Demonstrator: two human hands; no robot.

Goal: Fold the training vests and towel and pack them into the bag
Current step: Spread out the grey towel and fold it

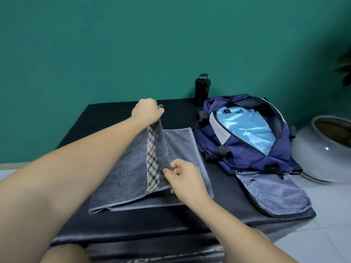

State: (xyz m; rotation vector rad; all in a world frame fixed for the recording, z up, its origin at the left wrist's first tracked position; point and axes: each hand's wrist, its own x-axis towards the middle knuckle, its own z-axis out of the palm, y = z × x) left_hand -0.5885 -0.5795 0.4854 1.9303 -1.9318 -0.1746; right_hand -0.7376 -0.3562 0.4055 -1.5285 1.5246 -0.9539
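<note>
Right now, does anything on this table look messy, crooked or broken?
Nothing is spilled or damaged. Only the towel looks askew: mid-fold, its top layer lies slanted across the lower one, edges unmatched, pinched by the left hand and right hand.

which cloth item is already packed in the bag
The shiny light blue vest: it lies inside the open navy bag, while the grey striped towel with the plaid band is out on the black table, mid-fold.
</note>
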